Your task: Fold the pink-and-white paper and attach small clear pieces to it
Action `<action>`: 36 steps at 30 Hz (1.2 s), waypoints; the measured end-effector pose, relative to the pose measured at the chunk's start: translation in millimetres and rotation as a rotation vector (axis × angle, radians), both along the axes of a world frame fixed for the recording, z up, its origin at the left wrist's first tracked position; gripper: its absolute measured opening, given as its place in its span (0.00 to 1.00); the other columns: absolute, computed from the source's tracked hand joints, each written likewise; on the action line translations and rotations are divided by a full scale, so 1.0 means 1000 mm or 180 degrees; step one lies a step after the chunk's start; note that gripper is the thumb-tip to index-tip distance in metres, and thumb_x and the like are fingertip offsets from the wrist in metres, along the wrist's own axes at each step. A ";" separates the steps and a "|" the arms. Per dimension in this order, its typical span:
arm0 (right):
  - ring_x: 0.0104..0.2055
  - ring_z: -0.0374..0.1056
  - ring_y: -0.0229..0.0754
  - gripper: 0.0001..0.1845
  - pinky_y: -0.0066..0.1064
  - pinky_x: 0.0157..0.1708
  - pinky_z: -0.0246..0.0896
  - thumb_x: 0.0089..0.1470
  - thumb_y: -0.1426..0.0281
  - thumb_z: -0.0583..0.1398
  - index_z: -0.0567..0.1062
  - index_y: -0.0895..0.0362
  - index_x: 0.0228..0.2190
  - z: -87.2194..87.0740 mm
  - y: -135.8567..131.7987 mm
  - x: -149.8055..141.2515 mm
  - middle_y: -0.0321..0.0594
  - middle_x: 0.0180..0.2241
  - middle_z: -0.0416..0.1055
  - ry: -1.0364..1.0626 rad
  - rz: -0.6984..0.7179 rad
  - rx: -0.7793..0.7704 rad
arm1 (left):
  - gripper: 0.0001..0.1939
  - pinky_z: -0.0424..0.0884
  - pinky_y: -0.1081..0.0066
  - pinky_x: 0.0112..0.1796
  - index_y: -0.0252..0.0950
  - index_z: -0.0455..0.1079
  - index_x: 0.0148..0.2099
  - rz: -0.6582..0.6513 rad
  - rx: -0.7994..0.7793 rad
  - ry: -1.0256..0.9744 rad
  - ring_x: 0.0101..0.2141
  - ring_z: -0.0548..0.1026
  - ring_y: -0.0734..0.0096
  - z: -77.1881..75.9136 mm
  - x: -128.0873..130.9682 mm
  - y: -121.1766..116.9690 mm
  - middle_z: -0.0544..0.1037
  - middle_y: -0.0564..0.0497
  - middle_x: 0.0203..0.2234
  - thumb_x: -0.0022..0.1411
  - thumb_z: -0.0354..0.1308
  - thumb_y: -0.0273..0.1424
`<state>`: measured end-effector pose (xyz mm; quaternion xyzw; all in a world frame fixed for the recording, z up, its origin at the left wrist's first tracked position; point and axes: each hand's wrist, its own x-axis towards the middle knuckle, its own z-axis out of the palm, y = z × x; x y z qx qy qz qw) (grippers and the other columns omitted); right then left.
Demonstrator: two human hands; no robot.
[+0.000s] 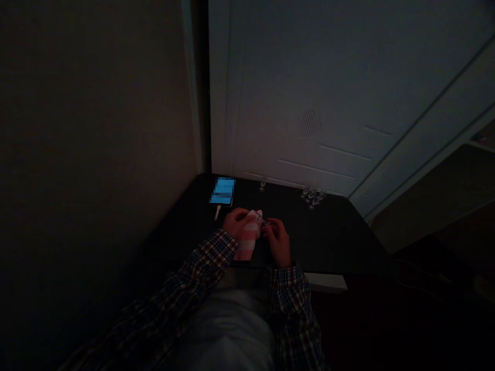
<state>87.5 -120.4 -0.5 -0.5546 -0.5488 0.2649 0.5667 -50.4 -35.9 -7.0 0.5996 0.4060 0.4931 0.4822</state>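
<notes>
In the head view, my left hand (235,222) is closed on a pink-and-white striped cloth (247,239), which hangs down toward the near edge of the dark table. My right hand (279,242) is closed just to the right of the cloth, its fingertips pinching a small, thin shiny piece (264,222). This piece reaches to the cloth's upper end; its exact kind is too dim to tell. Whether it is fastened to the cloth, I cannot tell.
A lit phone (223,190) with a white cable (217,212) lies at the table's back left. Several small shiny clear pieces (312,197) are heaped at the back right, and a similar piece (262,186) stands alone. Behind the black table (328,237) rises a pale panel (278,93) with heart patterns.
</notes>
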 end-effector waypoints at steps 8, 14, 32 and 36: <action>0.28 0.68 0.37 0.17 0.27 0.29 0.62 0.49 0.64 0.55 0.62 0.55 0.41 0.001 -0.003 0.000 0.37 0.29 0.72 0.0097 -0.0030 -0.0012 | 0.17 0.67 0.65 0.35 0.34 0.71 0.30 -0.0091 -0.0228 -0.0226 0.31 0.71 0.66 0.000 0.000 0.001 0.75 0.48 0.28 0.40 0.62 0.42; 0.26 0.68 0.37 0.14 0.27 0.28 0.61 0.49 0.62 0.55 0.64 0.56 0.38 -0.005 0.000 0.004 0.36 0.27 0.72 0.0028 -0.0140 -0.0090 | 0.17 0.67 0.66 0.34 0.33 0.71 0.30 -0.0159 -0.0236 -0.0160 0.31 0.71 0.66 0.002 0.001 -0.001 0.75 0.48 0.27 0.41 0.61 0.42; 0.26 0.68 0.36 0.14 0.27 0.27 0.62 0.50 0.61 0.54 0.65 0.57 0.36 -0.005 0.001 0.004 0.37 0.27 0.72 0.0082 -0.0272 -0.0040 | 0.17 0.65 0.66 0.36 0.34 0.72 0.30 -0.0326 -0.0145 -0.0179 0.32 0.71 0.66 0.005 0.000 -0.003 0.75 0.48 0.28 0.43 0.60 0.43; 0.25 0.68 0.37 0.14 0.27 0.27 0.61 0.50 0.59 0.54 0.67 0.57 0.34 -0.004 0.000 0.004 0.37 0.25 0.72 0.0063 -0.0297 -0.0054 | 0.17 0.66 0.66 0.37 0.33 0.72 0.30 -0.0302 -0.0246 -0.0184 0.32 0.71 0.66 0.003 0.001 -0.002 0.75 0.48 0.28 0.40 0.61 0.42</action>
